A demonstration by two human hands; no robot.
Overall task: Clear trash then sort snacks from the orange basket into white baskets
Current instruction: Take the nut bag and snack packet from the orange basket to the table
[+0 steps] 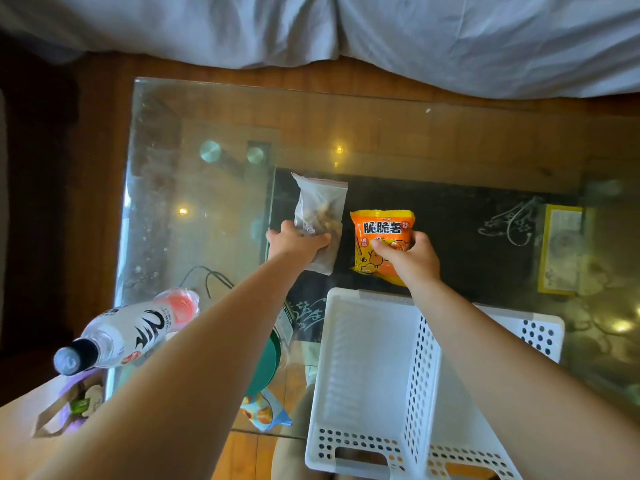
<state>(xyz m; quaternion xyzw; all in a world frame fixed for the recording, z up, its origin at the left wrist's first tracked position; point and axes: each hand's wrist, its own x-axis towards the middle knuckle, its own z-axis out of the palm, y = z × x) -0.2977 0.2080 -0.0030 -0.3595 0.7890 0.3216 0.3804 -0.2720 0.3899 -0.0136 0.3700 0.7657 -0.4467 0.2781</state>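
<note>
Beyond the white basket point(367, 358), a clear zip bag point(320, 209) was pinched by the left hand point(294, 242) and an orange snack packet point(379, 237) by the right hand point(407, 259); the slack bag could slip from so shallow a pinch.

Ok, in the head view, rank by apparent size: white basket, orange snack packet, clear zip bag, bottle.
1. white basket, clearly largest, though nearest the camera.
2. bottle, also close, so unsure.
3. and 4. clear zip bag and orange snack packet look alike; not ranked.

Left hand point(294, 242) holds clear bag point(320, 211); right hand point(407, 258) grips orange packet point(381, 230).
</note>
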